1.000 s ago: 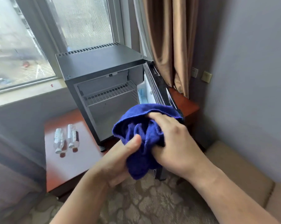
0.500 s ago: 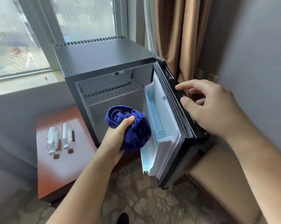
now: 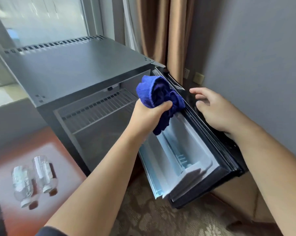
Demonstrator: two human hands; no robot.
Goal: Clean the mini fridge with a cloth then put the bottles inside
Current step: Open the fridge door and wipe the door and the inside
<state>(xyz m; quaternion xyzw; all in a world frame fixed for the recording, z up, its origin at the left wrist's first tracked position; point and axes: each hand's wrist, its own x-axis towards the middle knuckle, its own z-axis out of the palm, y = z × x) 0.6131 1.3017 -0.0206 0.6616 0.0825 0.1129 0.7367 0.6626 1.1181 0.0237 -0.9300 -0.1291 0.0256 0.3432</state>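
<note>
Lower left: two bottles (image 3: 32,179) lying on a red-brown table (image 3: 62,160). Centre: fridge (image 3: 75,68), door (image 3: 200,150) swung open. Left hand (image 3: 149,116) clenched round the blue cloth (image 3: 159,97), touching the door's upper inner edge. Right hand (image 3: 213,109) on the door's outer face, fingers loose and spread.

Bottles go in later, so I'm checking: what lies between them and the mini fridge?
Head view: only bare reddish tabletop between the bottles and the mini fridge.

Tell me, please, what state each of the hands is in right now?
Left hand: closed, gripping the blue cloth.
Right hand: open, fingers relaxed against the outer side of the fridge door.
</note>
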